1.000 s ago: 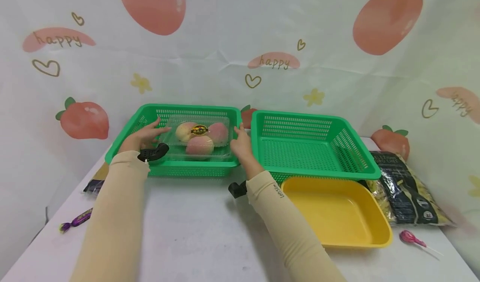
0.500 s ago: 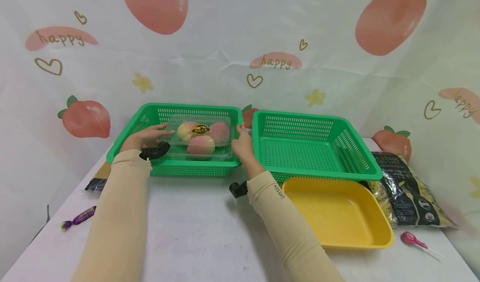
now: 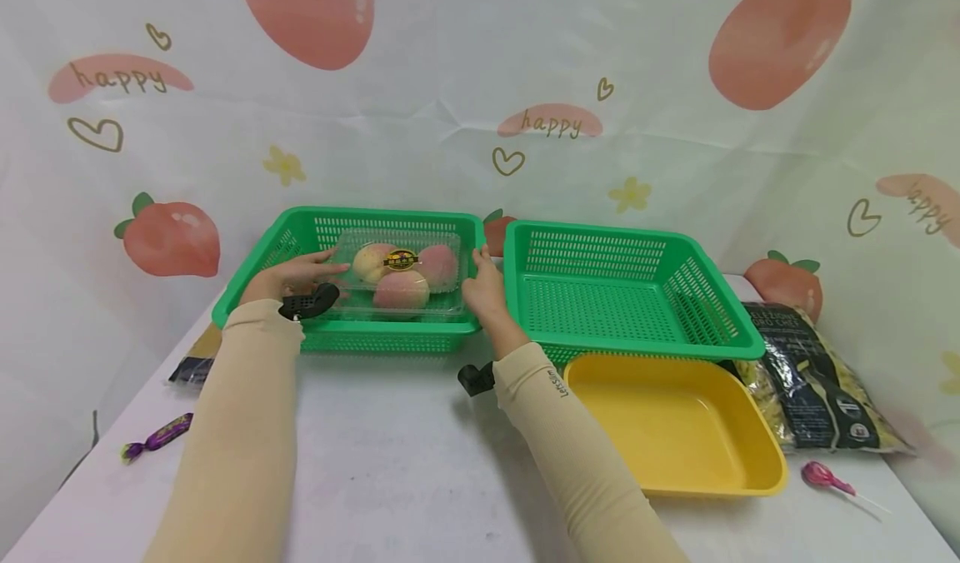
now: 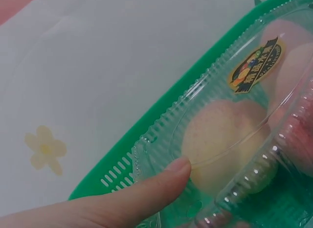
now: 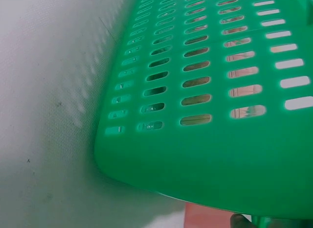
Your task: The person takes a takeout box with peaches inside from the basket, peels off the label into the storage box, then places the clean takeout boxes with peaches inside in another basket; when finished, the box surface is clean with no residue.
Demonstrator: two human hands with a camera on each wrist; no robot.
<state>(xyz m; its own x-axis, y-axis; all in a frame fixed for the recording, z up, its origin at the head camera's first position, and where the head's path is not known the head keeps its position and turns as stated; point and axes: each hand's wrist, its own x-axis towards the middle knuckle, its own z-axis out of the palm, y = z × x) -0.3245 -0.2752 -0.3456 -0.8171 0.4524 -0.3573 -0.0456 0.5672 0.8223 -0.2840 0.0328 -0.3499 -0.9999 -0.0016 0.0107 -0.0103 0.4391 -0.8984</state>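
A clear plastic clamshell box of peaches (image 3: 401, 288), with a black and gold label, sits inside the left green basket (image 3: 375, 327). My left hand (image 3: 281, 278) holds the box at its left end. In the left wrist view the thumb (image 4: 161, 186) lies on the lid and fingertips show through the plastic below. My right hand (image 3: 486, 292) grips the right rim of the same basket, beside the box. The right wrist view shows mostly the slotted basket wall (image 5: 195, 154), with a dark fingertip (image 5: 240, 221) at its rim.
A second green basket (image 3: 592, 309) stands to the right, and a yellow tub (image 3: 675, 430) in front of it. A pasta bag (image 3: 821, 388) and a lollipop (image 3: 825, 477) lie at far right. A purple wrapped candy (image 3: 157, 438) and another package (image 3: 197, 359) lie at left.
My left hand has closed in on the box's left end; its fingers were spread above it a second ago. The right hand stays at the basket's rim.
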